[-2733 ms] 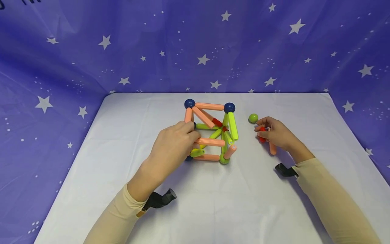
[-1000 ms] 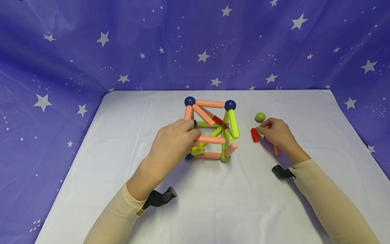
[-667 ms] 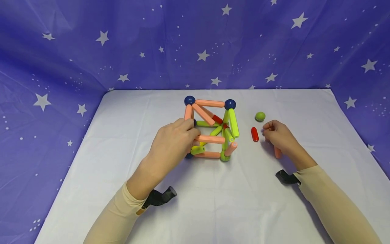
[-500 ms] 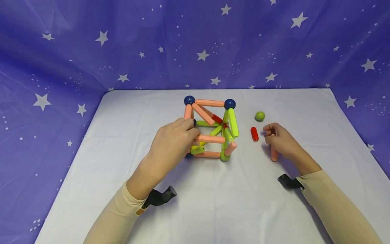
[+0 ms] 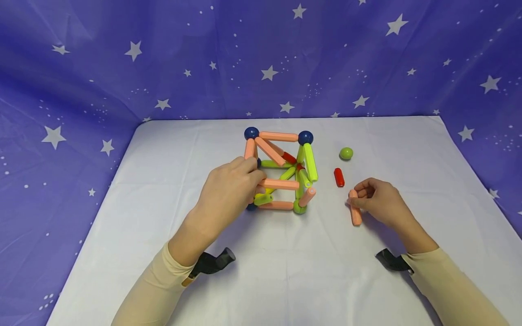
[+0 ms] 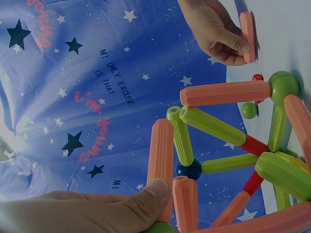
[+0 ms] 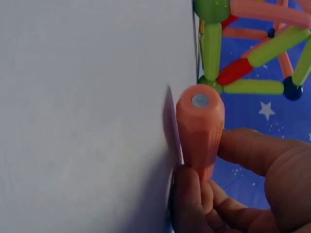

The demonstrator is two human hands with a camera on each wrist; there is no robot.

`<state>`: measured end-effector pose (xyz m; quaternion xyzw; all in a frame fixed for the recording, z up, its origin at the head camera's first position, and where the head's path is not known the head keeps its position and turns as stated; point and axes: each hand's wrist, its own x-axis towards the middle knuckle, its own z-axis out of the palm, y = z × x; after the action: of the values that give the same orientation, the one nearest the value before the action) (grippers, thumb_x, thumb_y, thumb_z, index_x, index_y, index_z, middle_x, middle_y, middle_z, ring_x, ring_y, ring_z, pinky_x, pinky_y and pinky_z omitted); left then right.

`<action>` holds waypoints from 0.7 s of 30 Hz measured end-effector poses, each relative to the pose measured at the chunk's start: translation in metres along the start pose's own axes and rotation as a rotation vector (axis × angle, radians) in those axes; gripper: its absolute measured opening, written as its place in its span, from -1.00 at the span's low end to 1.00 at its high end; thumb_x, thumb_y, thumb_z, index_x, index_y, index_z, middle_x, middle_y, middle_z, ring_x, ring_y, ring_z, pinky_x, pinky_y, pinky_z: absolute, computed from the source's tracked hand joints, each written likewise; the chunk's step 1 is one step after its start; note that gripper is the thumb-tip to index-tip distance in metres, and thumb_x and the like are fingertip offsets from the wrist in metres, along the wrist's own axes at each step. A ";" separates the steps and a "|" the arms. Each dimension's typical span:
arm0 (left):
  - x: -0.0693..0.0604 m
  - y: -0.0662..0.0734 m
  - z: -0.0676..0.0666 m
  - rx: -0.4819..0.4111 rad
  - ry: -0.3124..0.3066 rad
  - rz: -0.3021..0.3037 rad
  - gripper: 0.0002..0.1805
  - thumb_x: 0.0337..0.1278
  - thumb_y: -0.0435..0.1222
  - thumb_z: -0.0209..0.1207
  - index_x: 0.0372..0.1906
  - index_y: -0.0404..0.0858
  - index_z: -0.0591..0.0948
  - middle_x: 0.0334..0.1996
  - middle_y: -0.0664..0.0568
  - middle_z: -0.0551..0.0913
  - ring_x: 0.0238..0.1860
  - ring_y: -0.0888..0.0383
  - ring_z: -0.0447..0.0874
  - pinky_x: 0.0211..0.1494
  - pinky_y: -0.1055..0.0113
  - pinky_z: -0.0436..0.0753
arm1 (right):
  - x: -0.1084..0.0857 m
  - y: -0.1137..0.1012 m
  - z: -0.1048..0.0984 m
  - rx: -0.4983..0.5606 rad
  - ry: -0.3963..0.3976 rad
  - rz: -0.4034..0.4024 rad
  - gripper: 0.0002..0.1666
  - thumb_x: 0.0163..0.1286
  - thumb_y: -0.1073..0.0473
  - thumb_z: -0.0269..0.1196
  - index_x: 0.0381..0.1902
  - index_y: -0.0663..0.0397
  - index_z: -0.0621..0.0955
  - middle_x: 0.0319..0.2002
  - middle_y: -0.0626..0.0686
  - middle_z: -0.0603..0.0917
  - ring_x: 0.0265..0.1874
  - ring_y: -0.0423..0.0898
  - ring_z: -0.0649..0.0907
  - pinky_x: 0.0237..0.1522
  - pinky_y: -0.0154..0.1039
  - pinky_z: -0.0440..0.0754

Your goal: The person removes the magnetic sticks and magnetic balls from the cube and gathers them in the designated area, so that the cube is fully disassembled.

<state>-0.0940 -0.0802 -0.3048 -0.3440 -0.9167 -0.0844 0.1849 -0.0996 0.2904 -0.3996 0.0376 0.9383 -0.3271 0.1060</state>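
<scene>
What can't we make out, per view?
Frame corner at left hand: head, behind that hand.
Green piece by left hand: left wrist, mostly past the bottom edge.
Loose red rod: left wrist, middle behind a frame rod.
Pink rod in right hand: right wrist, far end behind that hand.
Rest of frame: right wrist, cut off by top and right edges.

Two unattached rods [image 5: 339, 177], one unattached ball [image 5: 346, 153]

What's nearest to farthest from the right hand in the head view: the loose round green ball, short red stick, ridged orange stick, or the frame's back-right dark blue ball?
From the right hand:
1. Ridged orange stick: held by it.
2. Short red stick: ahead, leftward.
3. Round green ball: past the red stick.
4. Dark blue ball: farthest left.
</scene>
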 end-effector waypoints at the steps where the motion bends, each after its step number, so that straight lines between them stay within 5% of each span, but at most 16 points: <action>1: 0.000 0.000 0.000 -0.001 0.000 0.000 -0.79 -0.02 -0.17 0.46 -0.29 -0.15 0.72 -0.43 0.11 0.46 -0.40 0.16 0.42 -0.45 0.34 0.51 | -0.001 -0.001 0.001 -0.016 0.005 -0.004 -0.42 0.16 -0.16 0.42 -0.08 0.14 0.55 -0.25 0.07 0.61 -0.30 -0.01 0.56 -0.35 -0.23 0.52; 21: 0.000 -0.001 0.001 -0.016 0.004 0.002 -0.80 -0.01 -0.19 0.45 -0.28 -0.16 0.72 -0.41 0.10 0.48 -0.40 0.15 0.42 -0.44 0.33 0.52 | -0.001 -0.013 0.014 -0.050 -0.009 -0.029 -0.50 0.15 -0.15 0.43 -0.20 0.10 0.58 -0.40 0.04 0.60 -0.50 -0.07 0.56 -0.52 -0.23 0.52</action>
<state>-0.0945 -0.0808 -0.3056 -0.3464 -0.9152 -0.0920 0.1843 -0.0980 0.2715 -0.4024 0.0198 0.9462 -0.3050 0.1062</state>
